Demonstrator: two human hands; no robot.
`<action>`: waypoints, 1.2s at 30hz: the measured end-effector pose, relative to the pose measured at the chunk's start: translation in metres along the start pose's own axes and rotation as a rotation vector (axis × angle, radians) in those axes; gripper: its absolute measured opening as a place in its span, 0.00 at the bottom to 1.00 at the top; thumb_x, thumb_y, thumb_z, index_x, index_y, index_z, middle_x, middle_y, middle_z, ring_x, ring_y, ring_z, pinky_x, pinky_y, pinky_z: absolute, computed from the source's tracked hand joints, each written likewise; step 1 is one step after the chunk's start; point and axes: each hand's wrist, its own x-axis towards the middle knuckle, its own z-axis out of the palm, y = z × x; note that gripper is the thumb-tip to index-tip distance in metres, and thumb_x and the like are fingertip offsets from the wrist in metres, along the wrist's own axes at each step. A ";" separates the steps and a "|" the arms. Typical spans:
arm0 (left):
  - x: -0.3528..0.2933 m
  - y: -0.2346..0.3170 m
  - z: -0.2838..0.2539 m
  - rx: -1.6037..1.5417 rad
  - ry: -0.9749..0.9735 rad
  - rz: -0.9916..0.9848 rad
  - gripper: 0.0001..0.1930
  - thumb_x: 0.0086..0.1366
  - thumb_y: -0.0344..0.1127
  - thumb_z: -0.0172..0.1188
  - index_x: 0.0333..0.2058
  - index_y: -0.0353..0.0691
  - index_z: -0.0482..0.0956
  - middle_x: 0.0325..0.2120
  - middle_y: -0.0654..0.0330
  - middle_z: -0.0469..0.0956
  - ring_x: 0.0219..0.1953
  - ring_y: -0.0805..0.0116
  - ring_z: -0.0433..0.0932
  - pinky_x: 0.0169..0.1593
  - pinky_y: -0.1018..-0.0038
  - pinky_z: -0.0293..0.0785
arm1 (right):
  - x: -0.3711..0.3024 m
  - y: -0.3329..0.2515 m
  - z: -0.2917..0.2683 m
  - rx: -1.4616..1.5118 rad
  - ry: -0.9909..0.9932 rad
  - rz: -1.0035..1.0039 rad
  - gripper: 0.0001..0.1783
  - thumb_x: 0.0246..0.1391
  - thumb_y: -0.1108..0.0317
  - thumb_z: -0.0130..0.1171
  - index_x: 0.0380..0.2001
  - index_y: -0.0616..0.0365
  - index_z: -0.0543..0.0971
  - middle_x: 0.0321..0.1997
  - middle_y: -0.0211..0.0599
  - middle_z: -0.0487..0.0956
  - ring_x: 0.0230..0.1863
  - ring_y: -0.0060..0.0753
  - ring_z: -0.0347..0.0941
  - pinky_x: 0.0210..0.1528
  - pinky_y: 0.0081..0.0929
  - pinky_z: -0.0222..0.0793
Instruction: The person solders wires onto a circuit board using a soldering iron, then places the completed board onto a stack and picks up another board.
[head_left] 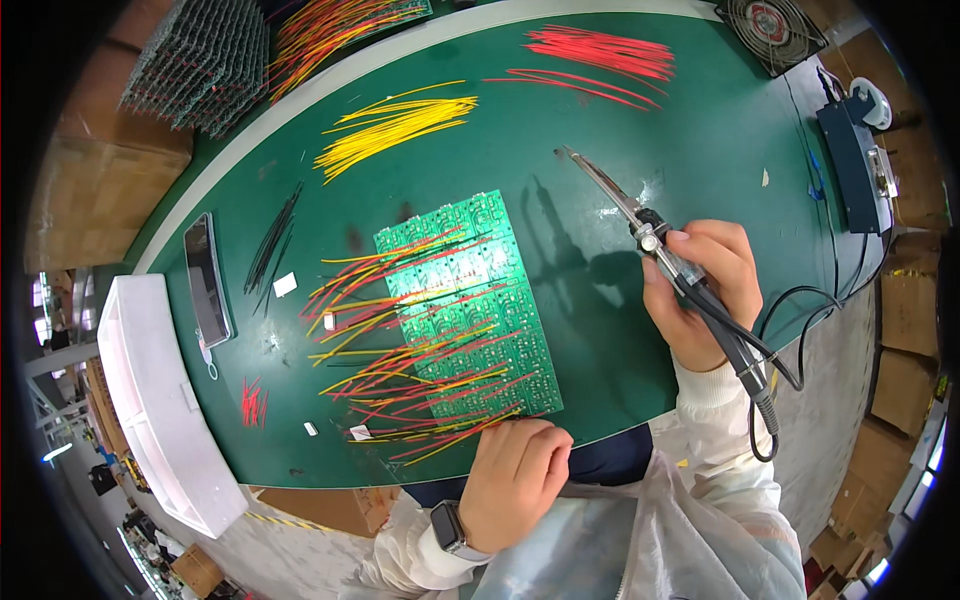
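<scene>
Circuit panel (505, 312) lies on the counter (620, 370), left of the right hand (728, 268) gripping a soldering iron (650, 238); the panel's long axis runs away from the nearer, curled left hand (512, 480), whose grip is unclear.

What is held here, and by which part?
The right hand holds the soldering iron by its handle; whether the left hand grips anything cannot be told.

Green board (470, 312) lying flat, slightly turned, packed with small parts; thin red and yellow wires (410, 358) fan from its rows past its left edge. Iron (650, 240) raised right of it, tip up-left, clear of the board
</scene>
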 end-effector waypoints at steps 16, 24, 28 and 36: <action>0.022 0.000 -0.026 0.067 0.156 -0.028 0.09 0.46 0.19 0.59 0.28 0.36 0.73 0.25 0.58 0.72 0.27 0.63 0.70 0.27 0.75 0.65 | -0.002 0.003 -0.004 0.001 0.036 -0.099 0.24 0.27 0.83 0.64 0.34 0.60 0.72 0.29 0.42 0.70 0.24 0.29 0.68 0.24 0.20 0.65; 0.013 -0.022 -0.054 0.141 0.320 -0.179 0.08 0.51 0.18 0.54 0.31 0.34 0.68 0.28 0.56 0.69 0.28 0.64 0.68 0.30 0.74 0.65 | 0.002 0.002 -0.006 -0.071 0.000 -0.145 0.25 0.27 0.83 0.64 0.36 0.59 0.72 0.30 0.41 0.70 0.23 0.29 0.67 0.23 0.20 0.63; 0.019 -0.016 -0.049 0.094 0.335 -0.165 0.09 0.49 0.17 0.56 0.30 0.33 0.70 0.27 0.57 0.70 0.28 0.64 0.70 0.30 0.74 0.67 | 0.002 0.004 -0.005 -0.099 0.009 -0.167 0.25 0.27 0.82 0.65 0.36 0.59 0.72 0.30 0.41 0.70 0.25 0.29 0.67 0.23 0.20 0.64; 0.056 -0.024 -0.057 0.134 0.276 -0.035 0.10 0.45 0.17 0.59 0.28 0.33 0.73 0.26 0.57 0.72 0.27 0.61 0.72 0.30 0.71 0.68 | -0.004 0.003 -0.007 0.029 0.011 -0.086 0.23 0.28 0.80 0.64 0.34 0.61 0.71 0.29 0.42 0.71 0.26 0.31 0.68 0.27 0.21 0.65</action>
